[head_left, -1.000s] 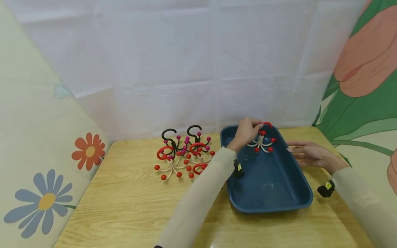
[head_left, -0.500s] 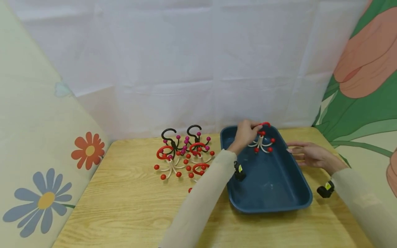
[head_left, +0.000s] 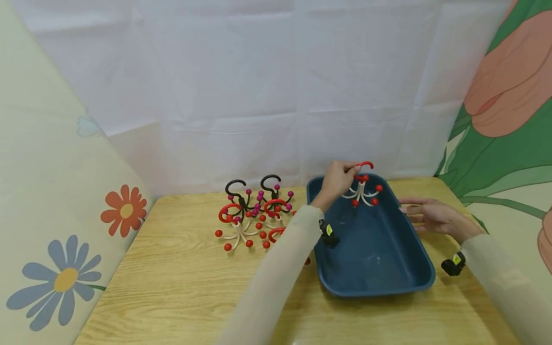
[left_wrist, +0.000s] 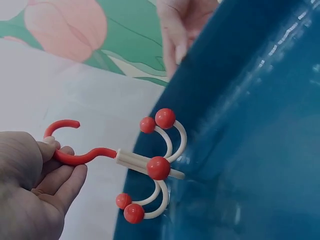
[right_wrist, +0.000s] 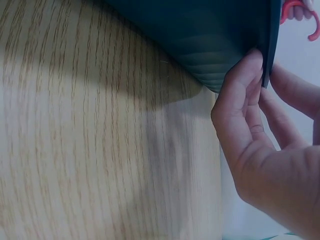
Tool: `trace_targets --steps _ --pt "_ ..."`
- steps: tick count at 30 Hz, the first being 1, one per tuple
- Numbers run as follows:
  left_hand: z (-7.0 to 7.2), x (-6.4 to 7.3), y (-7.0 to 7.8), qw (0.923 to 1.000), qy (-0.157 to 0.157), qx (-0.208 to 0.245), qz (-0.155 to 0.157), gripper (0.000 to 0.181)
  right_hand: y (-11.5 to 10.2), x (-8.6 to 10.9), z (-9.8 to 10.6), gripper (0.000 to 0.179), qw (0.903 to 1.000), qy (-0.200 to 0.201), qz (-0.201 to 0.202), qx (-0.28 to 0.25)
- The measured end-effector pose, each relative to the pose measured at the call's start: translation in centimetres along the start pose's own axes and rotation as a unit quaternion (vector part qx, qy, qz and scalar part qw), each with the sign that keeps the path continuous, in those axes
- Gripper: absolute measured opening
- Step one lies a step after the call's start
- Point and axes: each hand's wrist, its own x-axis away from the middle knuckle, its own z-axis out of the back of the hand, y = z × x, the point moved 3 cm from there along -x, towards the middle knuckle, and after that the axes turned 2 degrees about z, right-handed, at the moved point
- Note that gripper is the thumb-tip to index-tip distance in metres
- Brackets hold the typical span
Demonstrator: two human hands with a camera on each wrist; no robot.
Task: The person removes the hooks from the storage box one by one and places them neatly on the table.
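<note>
In the head view my left hand (head_left: 338,183) pinches a claw hook hanger (head_left: 361,193) by its red hook, over the far end of a blue plastic bin (head_left: 372,261). The left wrist view shows thumb and fingers on the red hook (left_wrist: 75,159). Curved white arms with red ball ends spread from its white stem (left_wrist: 132,161). My right hand (head_left: 433,216) is at the bin's right rim. In the right wrist view that rim (right_wrist: 272,47) lies between its fingertips (right_wrist: 254,59).
Left of the bin, several similar hangers stand close together on the wooden table (head_left: 181,287). Some are white with red hooks (head_left: 237,230), two are black with magenta balls (head_left: 241,201). My left sleeve (head_left: 276,273) partly hides them. A white sheet (head_left: 224,96) hangs behind the table.
My left hand has risen slightly and shifted a little left, and the hanger it holds has come up with it. The right hand has stayed at the bin's rim.
</note>
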Motion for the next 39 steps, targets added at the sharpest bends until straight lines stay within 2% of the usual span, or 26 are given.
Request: trace_targets --steps 9,18,25,30,34,39 --pt "2.5 0.2 1.8 0.9996 0.004 0.012 -0.026 0.032 0.0 0.0 0.0 0.039 1.0 0.001 -0.001 0.003" --pt "5.3 0.7 2.9 0.9985 0.007 0.002 -0.055 0.03 -0.2 -0.1 -0.1 0.024 1.0 -0.003 -0.001 -0.007" --pt "7.7 1.6 3.5 0.9965 -0.013 -0.02 -0.081 0.031 -0.3 -0.1 -0.3 0.023 1.0 -0.007 0.002 -0.005" --pt "9.5 2.6 4.0 0.9963 -0.014 -0.004 -0.084 0.031 -0.3 -0.1 -0.3 0.033 0.9999 -0.01 0.006 0.008" --pt "10.9 3.5 4.2 0.996 -0.006 -0.01 -0.089 0.031 -0.4 -0.1 -0.1 0.047 0.9998 -0.01 0.007 0.016" --pt "12.6 4.4 4.4 0.9947 0.002 -0.011 -0.102 0.03 -0.4 0.0 0.0 0.049 0.9999 -0.007 0.005 0.014"
